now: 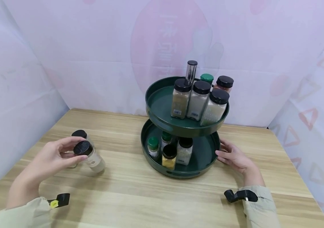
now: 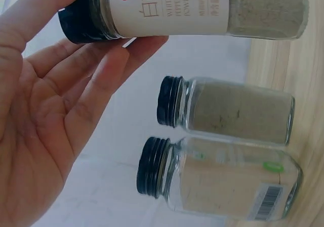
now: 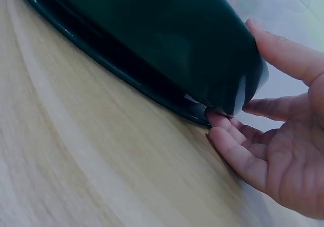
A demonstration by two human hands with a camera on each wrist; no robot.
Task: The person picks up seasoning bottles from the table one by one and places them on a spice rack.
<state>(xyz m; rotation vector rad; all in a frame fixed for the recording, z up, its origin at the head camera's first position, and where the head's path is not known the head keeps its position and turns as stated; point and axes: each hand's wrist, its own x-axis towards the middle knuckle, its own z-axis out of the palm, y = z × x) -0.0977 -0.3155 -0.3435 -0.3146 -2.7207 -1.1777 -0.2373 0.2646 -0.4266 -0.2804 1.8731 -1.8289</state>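
My left hand (image 1: 49,161) holds a white pepper powder jar (image 1: 94,162) by its black lid, thumb and fingers about the cap. The jar leans in the head view, and its printed label (image 2: 169,9) shows in the left wrist view. Beside it stand two more black-lidded glass jars, a nearer one (image 2: 235,179) and a slimmer one (image 2: 238,113), partly hidden by the hand in the head view. My right hand (image 1: 237,160) grips the edge of the dark green two-tier rack (image 1: 186,173) at its lower tray, thumb at the rim and fingers low on the wall.
On the upper tray (image 1: 162,118) several spice jars (image 1: 214,109) crowd the right side, with a tall slim grinder (image 1: 191,71) behind. The lower tray carries green-lidded bottles (image 1: 152,147) and black-lidded jars (image 1: 169,161). White printed cloth (image 1: 99,79) walls the wooden table (image 1: 139,202).
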